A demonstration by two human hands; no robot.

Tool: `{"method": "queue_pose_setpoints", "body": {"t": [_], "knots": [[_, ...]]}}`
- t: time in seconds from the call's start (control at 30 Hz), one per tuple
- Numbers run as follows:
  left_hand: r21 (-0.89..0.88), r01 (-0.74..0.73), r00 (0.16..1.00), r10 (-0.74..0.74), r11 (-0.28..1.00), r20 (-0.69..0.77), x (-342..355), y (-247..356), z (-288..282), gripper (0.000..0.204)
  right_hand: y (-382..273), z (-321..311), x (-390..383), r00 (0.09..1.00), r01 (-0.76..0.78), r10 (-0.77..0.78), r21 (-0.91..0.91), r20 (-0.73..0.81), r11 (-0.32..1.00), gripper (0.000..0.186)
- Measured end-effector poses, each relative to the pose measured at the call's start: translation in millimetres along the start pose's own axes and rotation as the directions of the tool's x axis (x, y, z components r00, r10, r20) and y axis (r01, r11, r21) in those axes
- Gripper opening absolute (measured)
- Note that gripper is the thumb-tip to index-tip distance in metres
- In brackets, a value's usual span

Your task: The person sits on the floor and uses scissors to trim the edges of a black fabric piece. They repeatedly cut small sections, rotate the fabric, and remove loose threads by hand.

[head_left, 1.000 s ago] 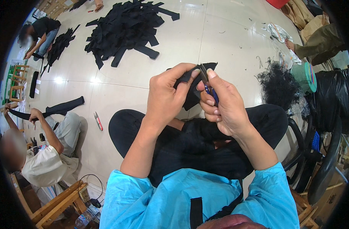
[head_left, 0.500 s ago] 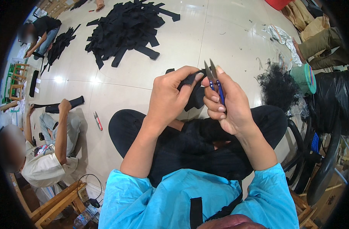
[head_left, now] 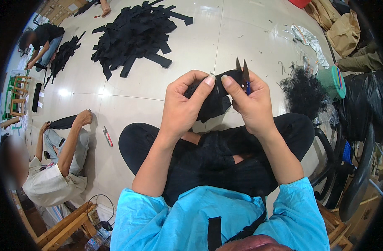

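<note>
My left hand [head_left: 179, 102] is closed, its thumb pressing a black fabric strip [head_left: 212, 102] against the fingers. My right hand [head_left: 257, 106] pinches the same strip by its upper edge, thumb on top. Tucked in that hand are thread snips [head_left: 245, 75] with blue handles; their two blades point up and stand slightly apart, beyond the cloth. The strip stretches between both thumbs and hangs down in folds above my crossed legs. My fingers hide parts of the cloth and most of the snips' handles.
A big heap of black fabric strips [head_left: 133, 39] lies ahead on the tiled floor. Red-handled snips [head_left: 107, 136] rest left of my knee. Black thread scraps [head_left: 302, 94] and a green stool [head_left: 330, 83] are at right. One person [head_left: 53, 180] sits at left holding black cloth; others work farther off.
My right hand has turned and come in to grip the strip, its snips shifting to the far side of the cloth. At left, the person's hands have moved with their cloth.
</note>
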State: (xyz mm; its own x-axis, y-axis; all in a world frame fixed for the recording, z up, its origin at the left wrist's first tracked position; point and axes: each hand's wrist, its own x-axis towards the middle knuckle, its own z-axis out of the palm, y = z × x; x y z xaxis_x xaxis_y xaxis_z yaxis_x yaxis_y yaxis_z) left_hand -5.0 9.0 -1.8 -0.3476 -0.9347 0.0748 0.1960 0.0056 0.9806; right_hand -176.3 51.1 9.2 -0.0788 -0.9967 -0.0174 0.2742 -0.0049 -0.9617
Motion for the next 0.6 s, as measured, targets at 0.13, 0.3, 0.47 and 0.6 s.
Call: {"method": "queue_pose_setpoints", "body": {"t": [0.13, 0.3, 0.47, 0.6], "knots": [[0.014, -0.058, 0.998, 0.059, 0.998, -0.024, -2.0, -3.8, 3.8, 0.019, 2.6, 1.5, -1.1, 1.0, 0.013, -0.014, -0.01, -0.011, 1.0, 0.015], [0.058, -0.094, 0.985, 0.102, 0.994, -0.141, 0.4, -4.3, 3.8, 0.021, -0.7, 0.7, -2.5, 0.998, -0.041, 0.043, 0.079, -0.034, 0.996, 0.015], [0.018, -0.064, 0.993, 0.066, 0.998, -0.102, 0.8, -3.7, 2.4, 0.024, -1.1, 3.2, 0.7, 0.996, -0.039, 0.042, 0.03, -0.083, 0.999, 0.018], [-0.109, 0.023, 0.999, -0.02, 0.994, 0.03, -0.1, 1.9, 6.0, 0.05, -11.7, -6.4, 3.6, 0.995, -0.003, 0.02, 0.165, -0.099, 0.986, 0.019]]}}
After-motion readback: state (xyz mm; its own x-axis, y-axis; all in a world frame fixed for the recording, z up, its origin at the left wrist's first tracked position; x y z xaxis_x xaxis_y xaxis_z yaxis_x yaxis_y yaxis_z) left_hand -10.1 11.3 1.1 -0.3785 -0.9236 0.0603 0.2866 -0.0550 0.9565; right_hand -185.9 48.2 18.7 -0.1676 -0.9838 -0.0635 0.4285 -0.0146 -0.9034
